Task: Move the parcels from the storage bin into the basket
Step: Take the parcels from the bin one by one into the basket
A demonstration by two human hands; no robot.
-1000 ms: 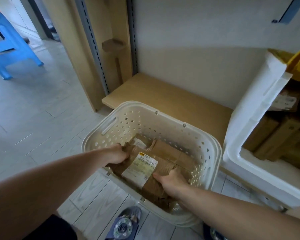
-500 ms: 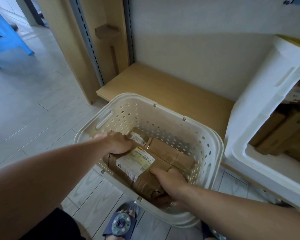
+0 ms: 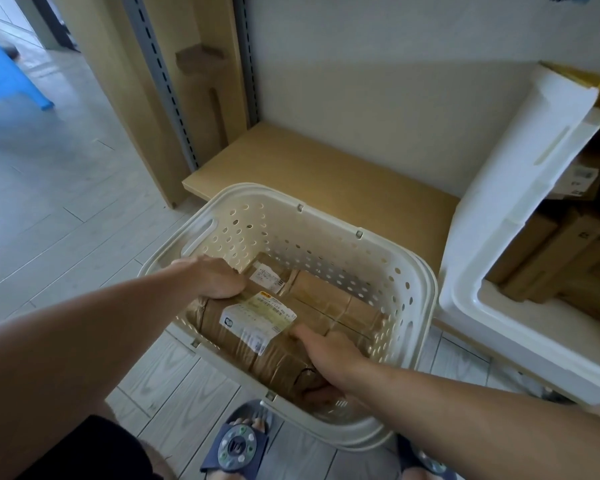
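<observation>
A cream perforated basket (image 3: 329, 220) stands on the floor in front of me. Inside it lies a brown taped parcel (image 3: 236, 334) with a white shipping label, on top of other brown parcels (image 3: 323, 296). My left hand (image 3: 219, 277) grips the parcel's far left end. My right hand (image 3: 329, 355) grips its near right end, fingers curled under the edge. At the right stands the white foam storage bin (image 3: 499, 230), with several brown cardboard parcels (image 3: 551, 258) inside.
A low wooden shelf (image 3: 343, 168) runs behind the basket against a white wall. A shelving upright with slotted metal rails (image 3: 160, 81) rises at the left. A blue plastic stool (image 3: 4, 74) stands far left on the tiled floor. My slippered feet (image 3: 238, 441) are near the basket.
Both hands have stayed on the labelled parcel and lowered it deeper into the basket. My view has shifted slightly closer and down.
</observation>
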